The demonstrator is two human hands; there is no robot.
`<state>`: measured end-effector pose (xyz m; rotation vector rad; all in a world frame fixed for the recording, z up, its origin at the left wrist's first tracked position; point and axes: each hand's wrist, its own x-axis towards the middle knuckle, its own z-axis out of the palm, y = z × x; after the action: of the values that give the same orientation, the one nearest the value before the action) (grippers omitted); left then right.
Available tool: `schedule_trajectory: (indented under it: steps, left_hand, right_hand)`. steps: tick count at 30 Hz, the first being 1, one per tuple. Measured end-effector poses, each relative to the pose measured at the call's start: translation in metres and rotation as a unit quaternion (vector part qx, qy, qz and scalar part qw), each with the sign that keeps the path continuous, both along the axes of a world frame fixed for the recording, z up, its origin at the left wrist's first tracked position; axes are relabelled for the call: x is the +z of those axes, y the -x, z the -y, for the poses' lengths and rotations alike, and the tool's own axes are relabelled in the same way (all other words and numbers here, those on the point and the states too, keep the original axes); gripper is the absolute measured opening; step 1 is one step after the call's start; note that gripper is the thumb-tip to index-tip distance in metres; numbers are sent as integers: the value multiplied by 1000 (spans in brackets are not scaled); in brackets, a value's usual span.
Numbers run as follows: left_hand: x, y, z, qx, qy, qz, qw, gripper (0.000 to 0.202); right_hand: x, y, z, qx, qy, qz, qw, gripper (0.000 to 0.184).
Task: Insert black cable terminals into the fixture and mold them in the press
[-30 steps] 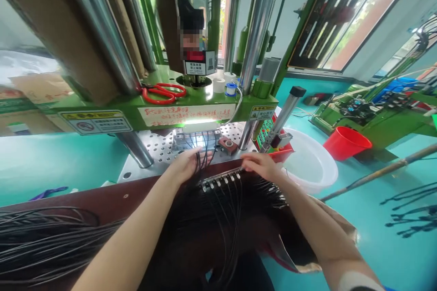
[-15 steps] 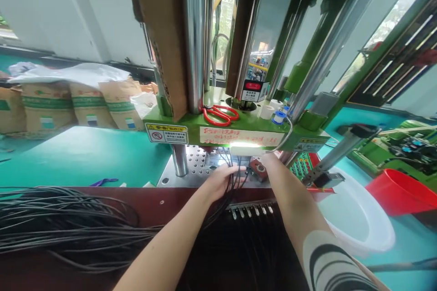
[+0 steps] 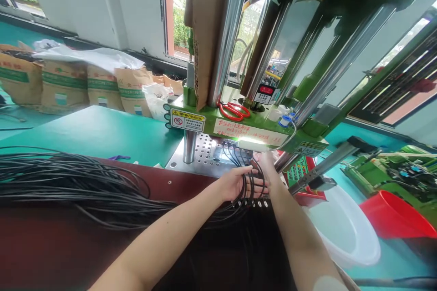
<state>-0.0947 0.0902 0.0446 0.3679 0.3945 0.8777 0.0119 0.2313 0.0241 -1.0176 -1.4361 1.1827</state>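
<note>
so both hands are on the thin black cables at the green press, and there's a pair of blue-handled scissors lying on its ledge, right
Not quite: the scissors on the green press ledge have red handles, not blue, as the head view shows. The left hand and right hand are indeed on the thin black cables.
</note>
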Motion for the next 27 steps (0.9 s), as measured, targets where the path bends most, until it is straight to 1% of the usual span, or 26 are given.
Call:
schedule_trajectory:
  steps: [3, 6, 9, 11, 13, 15, 19, 21, 22, 23, 24, 25, 26, 27]
  left_hand:
    - [9, -14, 16, 26, 55, -6, 998, 21]
    - [14, -20, 36, 23, 97, 29, 995, 24]
    - [13, -18, 55, 36, 117, 85, 989, 27]
    - [12, -15, 67, 58, 125, 104, 985, 27]
    - [10, -13, 82, 68, 125, 110, 984, 29]
    - [8, -13, 98, 51, 109, 96, 988, 28]
    - [2, -15, 139, -41, 15, 49, 998, 22]
    - [6, -7, 158, -59, -31, 42, 997, 20]
    - [12, 1, 166, -48, -48, 42, 997, 21]
    - [21, 13, 172, -21, -64, 45, 997, 23]
    - [33, 28, 177, 26, -79, 52, 995, 25]
    - [48, 46, 179, 86, -103, 57, 989, 26]
    - [65, 68, 178, 184, -125, 58, 973, 27]
    - [82, 92, 174, 293, -149, 47, 943, 28]
  right_hand:
    - [-6, -7, 16, -20, 24, -29, 999, 29]
    - [-7, -12, 31, -29, 33, -48, 998, 23]
    - [-5, -8, 44, -36, 32, -56, 997, 16]
    - [-4, -2, 52, -37, 30, -53, 997, 12]
    - [-4, 4, 58, -43, 29, -48, 998, 10]
    - [-4, 6, 63, -52, 31, -42, 997, 9]
    - [-5, 0, 65, -54, 35, -40, 997, 10]
    - [-5, -5, 66, -52, 35, -45, 997, 10]
    - [-6, -8, 67, -52, 36, -46, 997, 10]
    - [-6, -11, 68, -50, 37, -47, 997, 10]
    - [-8, -13, 70, -48, 39, -46, 997, 10]
    - [-9, -16, 72, -45, 42, -45, 997, 11]
    - [-11, -18, 74, -41, 45, -43, 997, 12]
    - [-14, -20, 75, -37, 50, -42, 997, 13]
